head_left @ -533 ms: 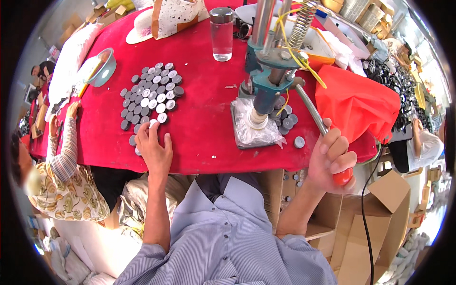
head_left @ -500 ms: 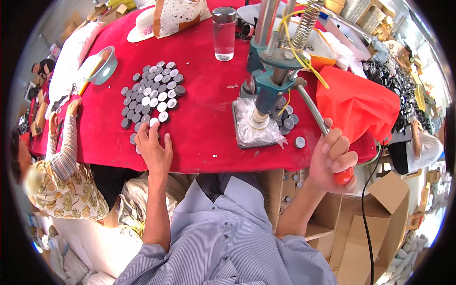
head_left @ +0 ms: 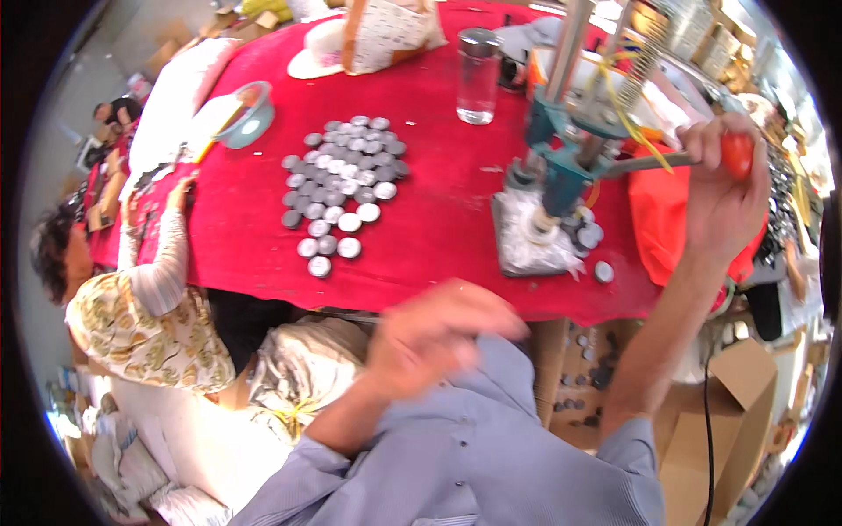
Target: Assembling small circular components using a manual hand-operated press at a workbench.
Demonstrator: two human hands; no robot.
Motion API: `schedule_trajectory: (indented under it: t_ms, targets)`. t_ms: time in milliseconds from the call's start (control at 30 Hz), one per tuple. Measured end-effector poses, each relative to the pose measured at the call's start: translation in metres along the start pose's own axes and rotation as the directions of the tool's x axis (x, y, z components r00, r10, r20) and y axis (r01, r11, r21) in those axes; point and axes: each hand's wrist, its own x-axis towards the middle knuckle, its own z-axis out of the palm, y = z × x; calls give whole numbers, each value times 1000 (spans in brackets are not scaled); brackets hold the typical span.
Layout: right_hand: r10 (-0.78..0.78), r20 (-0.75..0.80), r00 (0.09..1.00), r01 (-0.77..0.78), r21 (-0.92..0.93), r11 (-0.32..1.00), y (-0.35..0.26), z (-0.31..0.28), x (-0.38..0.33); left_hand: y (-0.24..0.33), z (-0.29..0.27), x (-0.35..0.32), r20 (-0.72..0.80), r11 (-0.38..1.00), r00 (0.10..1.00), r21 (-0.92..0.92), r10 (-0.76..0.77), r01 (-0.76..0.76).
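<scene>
My right hand (head_left: 724,188) is closed around the metal lever (head_left: 653,162) of a teal hand press (head_left: 574,171), just beside the lever's red ball knob (head_left: 738,156). Smeared by motion, my left hand (head_left: 438,337) hovers near the table's front edge, before my shirt; whether it holds anything cannot be made out. Under the press head lies a plastic-wrapped block (head_left: 524,237) on the press base. Many round grey and silver caps (head_left: 349,223) are spread in a cluster left of the press. More caps (head_left: 588,235) sit beside the base, one (head_left: 603,272) apart from them.
Behind the caps stand a clear lidded jar (head_left: 477,79), a patterned bag (head_left: 390,35) and a pale hat (head_left: 316,53). Red-orange cloth (head_left: 658,228) lies right of the press. Below the table edge is an open cardboard box (head_left: 579,421) holding caps. A co-worker (head_left: 145,307) sits at the left.
My left hand has left the caps and moved right, toward my body. My right hand has swung the lever upward and outward. The whole view has shifted, moving the table things rightward.
</scene>
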Motion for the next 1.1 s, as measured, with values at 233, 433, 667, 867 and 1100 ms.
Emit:
schedule_trajectory:
  t_ms: [233,433,667,867,1100]
  targets:
    - [138,-82,987,-142,-46,989,38,-23,70,27,90,40,198,536,759,-813,620,-226]
    - [61,-300,952,-119,-178,977,65,-76,82,22,106,38,-37,444,891,-857,452,-261]
    - [138,106,985,-145,66,987,64,-79,90,23,109,56,-151,412,882,-840,446,-352]
    - [81,-234,969,-94,-48,994,71,-75,88,14,128,53,-222,317,825,-847,519,-427]
    - [61,82,995,-57,-40,998,71,-73,86,13,167,65,-493,72,764,-820,416,-568]
